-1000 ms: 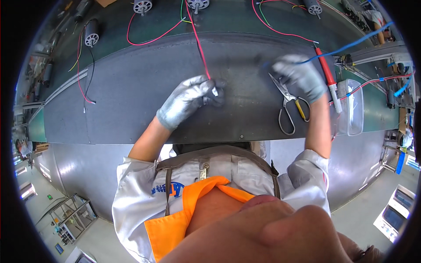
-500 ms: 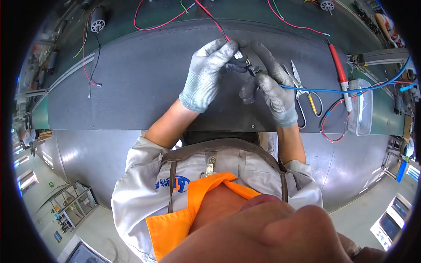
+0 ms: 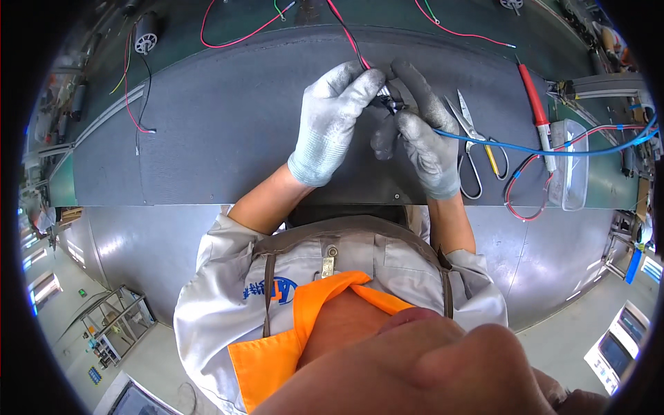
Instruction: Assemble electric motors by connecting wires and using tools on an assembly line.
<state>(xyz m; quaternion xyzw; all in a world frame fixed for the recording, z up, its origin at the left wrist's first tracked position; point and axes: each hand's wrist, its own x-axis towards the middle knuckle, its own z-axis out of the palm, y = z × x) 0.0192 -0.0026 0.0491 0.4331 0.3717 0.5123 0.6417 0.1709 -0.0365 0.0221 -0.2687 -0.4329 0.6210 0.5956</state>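
In a pale grey work glove, my left hand (image 3: 328,121) pinches a pair of red and black wires (image 3: 355,47) close to their end. My right hand (image 3: 425,131), gloved and darkly smudged, is closed on a blue cable (image 3: 477,139) that trails off to the right. Between my fingertips sits a small dark part (image 3: 391,105); its exact kind is too small to make out, and my fingers cover some of it. Right beside my right hand, a pair of scissors (image 3: 470,135) with metal handles lies partly spread on the dark work mat (image 3: 221,131).
Right of the scissors lies a red and white pen-like probe (image 3: 535,104) with a looped red lead. A clear plastic box (image 3: 573,166) stands beyond it. At the far left is a small motor (image 3: 145,38) with loose wires. More red wires (image 3: 235,43) cross the far edge.
Both hands have shifted slightly, the right one a little to the left. The dark part and wire end now sit closer together between my fingers. The view has moved a little.
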